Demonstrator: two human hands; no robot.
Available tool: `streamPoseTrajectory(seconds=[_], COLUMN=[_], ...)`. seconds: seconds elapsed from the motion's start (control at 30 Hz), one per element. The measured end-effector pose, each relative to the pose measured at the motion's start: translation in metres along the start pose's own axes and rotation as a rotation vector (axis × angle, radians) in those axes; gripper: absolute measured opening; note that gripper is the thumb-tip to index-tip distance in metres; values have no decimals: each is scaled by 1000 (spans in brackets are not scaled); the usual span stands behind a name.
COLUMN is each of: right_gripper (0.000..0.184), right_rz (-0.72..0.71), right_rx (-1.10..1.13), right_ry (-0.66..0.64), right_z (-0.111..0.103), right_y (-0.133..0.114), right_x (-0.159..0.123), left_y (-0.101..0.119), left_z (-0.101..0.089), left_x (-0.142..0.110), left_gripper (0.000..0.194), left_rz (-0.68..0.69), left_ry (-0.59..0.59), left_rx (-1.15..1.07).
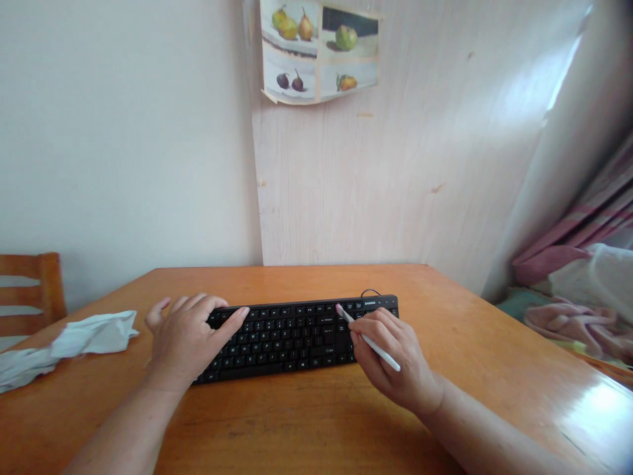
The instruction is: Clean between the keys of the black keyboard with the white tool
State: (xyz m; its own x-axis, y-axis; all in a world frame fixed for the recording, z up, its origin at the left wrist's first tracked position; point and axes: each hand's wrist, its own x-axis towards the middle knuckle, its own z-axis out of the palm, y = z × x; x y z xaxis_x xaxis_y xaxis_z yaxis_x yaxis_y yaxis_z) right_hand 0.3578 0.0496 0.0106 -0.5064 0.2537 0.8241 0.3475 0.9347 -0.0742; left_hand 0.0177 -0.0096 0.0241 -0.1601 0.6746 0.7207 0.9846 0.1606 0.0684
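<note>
A black keyboard (297, 340) lies on the wooden table, slightly turned. My left hand (190, 333) grips its left end, with the thumb over the top row of keys and the other fingers at the far left corner. In my right hand (390, 353) is a slim white brush (380, 351), pinched between thumb and fingers. The brush's pinkish tip points at the top row of keys, right of the middle; whether it touches them I cannot tell. My right hand covers part of the number pad.
On the wooden table (297, 429), a crumpled white cloth (93, 333) lies at the left. A thin cable (370, 291) loops behind the keyboard. A wooden chair (49, 287) stands at the left, fabric (568, 323) is piled at the right, and fruit pictures (319, 56) hang on the wall.
</note>
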Motion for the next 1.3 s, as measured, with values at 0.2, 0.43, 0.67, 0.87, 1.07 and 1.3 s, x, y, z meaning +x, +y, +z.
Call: streamPoseTrajectory(seconds=[0.2, 0.43, 0.67, 0.87, 1.07, 1.3], right_gripper=[19, 18, 19, 14, 15, 12], right_rz=[-12, 2, 50, 35, 45, 83], right_rx=[1, 14, 4, 2, 30, -1], right_ry=[-29, -21, 72, 15, 43, 152], right_z=[1, -3, -7, -8, -7, -12], right_y=[0, -1, 8, 7, 8, 7], right_x=[1, 2, 1, 1, 0, 1], left_y=[-1, -2, -1, 0, 0, 1], left_z=[0, 2, 0, -1, -1, -1], left_x=[-1, 0, 0, 0, 1, 1], left_gripper=[37, 37, 38, 39, 38, 38], left_rz=[3, 3, 4, 4, -5, -8], left_ry=[11, 15, 4, 6, -6, -3], left_rx=[1, 0, 8, 5, 13, 9])
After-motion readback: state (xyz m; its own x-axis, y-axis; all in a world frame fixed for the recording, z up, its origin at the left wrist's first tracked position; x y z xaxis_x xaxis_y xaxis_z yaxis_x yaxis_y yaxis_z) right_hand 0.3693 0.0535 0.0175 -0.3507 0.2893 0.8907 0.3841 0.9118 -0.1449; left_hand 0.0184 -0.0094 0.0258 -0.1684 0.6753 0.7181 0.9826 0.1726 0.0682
